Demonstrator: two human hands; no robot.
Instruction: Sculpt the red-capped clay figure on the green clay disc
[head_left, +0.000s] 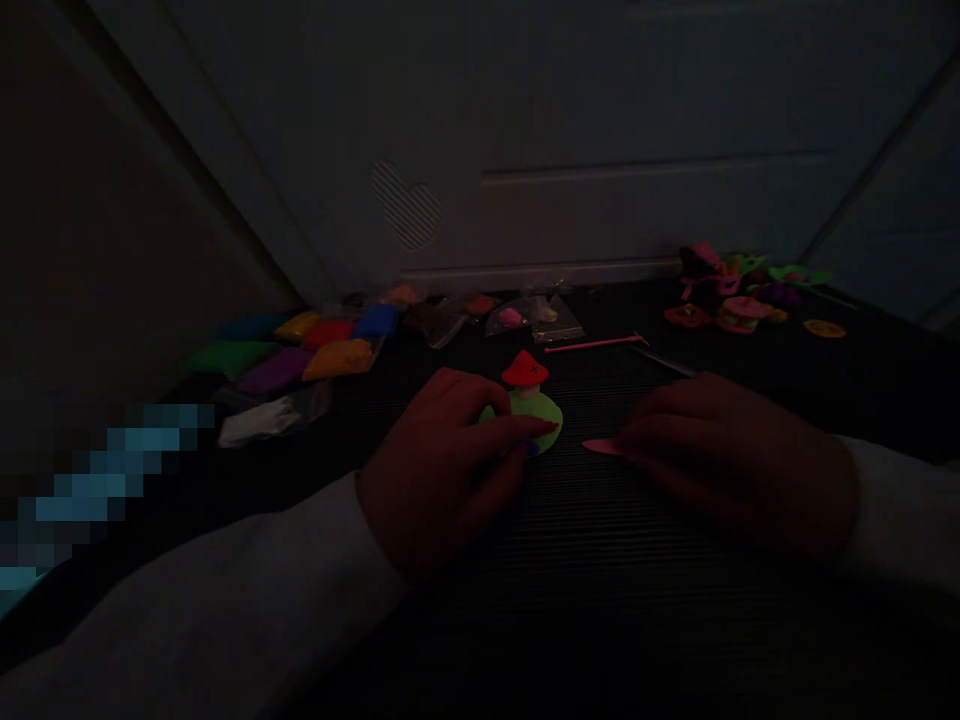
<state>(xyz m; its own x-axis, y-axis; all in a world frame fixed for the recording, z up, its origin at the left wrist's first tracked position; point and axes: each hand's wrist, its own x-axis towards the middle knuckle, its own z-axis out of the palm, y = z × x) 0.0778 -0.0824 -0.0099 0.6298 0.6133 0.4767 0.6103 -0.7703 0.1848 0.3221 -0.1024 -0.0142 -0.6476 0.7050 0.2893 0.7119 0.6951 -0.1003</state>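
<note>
1. Head view, v. dim: dark ribbed tbl (570, 600) in front of panelled wall (570, 90).
2. L hand (442, 450): part open, fingers curved, one laid across green disc (549, 405); can't tell if it grips disc or just rests.
3. R hand (735, 460): fingers bunched & bent low over tbl, well apart from L; flat pink piece (598, 446) pokes out at fingertips, pinched or pressed down, can't tell which.
4. Bagged lumps (337, 358), assorted colours, back L; smaller bags (517, 316) mid-back.
5. Pile of coloured shapes (742, 313), back R.
6. Green disc: flat on tbl, approx. centre.
7. Pink stick (596, 344) & slim tool (664, 362): lying behind, near each other.
8. Mushroom (525, 370): red cap, pale stem, upright twd disc's far side.
9. Pink piece: pointed end twd disc, gap btwn.
10. Blue bit (533, 449): tiny, near edge of disc, by L fingertips.
</note>
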